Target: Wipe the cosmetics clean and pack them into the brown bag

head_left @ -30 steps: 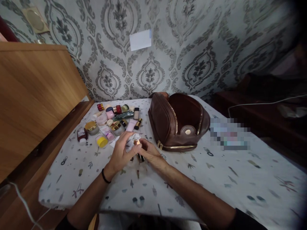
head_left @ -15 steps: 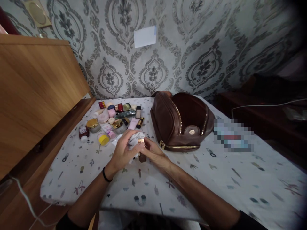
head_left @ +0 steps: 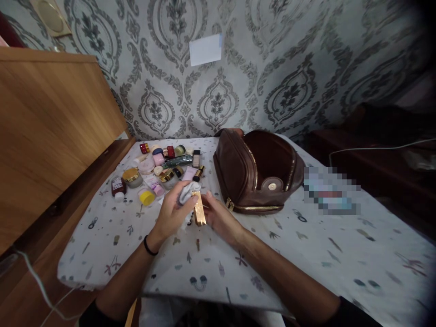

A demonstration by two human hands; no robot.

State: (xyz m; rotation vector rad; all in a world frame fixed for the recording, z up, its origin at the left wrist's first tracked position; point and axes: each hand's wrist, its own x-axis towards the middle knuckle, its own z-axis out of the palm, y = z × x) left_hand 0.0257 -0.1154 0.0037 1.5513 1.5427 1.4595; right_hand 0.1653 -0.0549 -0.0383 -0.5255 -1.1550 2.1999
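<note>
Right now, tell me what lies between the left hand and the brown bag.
The head view shows the gold case, then the right hand, between the left hand and the brown bag.

Gold tube (head_left: 199, 210) — brown bag (head_left: 231, 170)

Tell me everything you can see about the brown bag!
The brown bag looks like smooth, shiny leather. Its wide mouth is open, edged with gold-coloured zip teeth, and the inside is too dark to show any contents. A rounded tab at the front has a round gold-coloured snap. Below it runs another zip, with pulls at its left end. It stands on the white patterned cloth, near the wallpapered wall, and nobody's holding it.
</note>
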